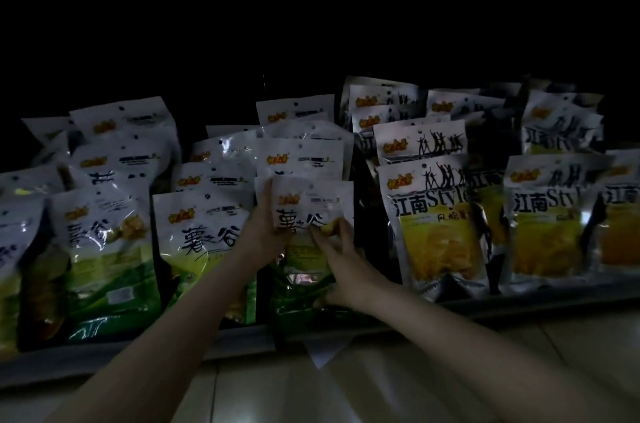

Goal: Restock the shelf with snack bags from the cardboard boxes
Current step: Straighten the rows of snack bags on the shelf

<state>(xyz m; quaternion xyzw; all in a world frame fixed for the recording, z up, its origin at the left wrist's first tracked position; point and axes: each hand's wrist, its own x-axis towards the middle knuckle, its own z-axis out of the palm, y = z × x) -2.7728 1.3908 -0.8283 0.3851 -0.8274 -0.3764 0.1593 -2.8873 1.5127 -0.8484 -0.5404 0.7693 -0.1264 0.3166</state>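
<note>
A white and green snack bag (304, 211) stands at the front of the dim shelf (138, 350), in the middle row. My left hand (263, 232) holds its left edge, fingers reaching up along the side. My right hand (343, 263) lies on the bag's lower front, fingers spread over it and thumb under its right side. Rows of the same white and green bags (204, 242) fill the shelf to the left and behind.
White and yellow snack bags (433, 225) stand in rows on the right half of the shelf. The space above the shelf is black. Pale floor tiles (415, 388) show below the shelf edge. No cardboard box is in view.
</note>
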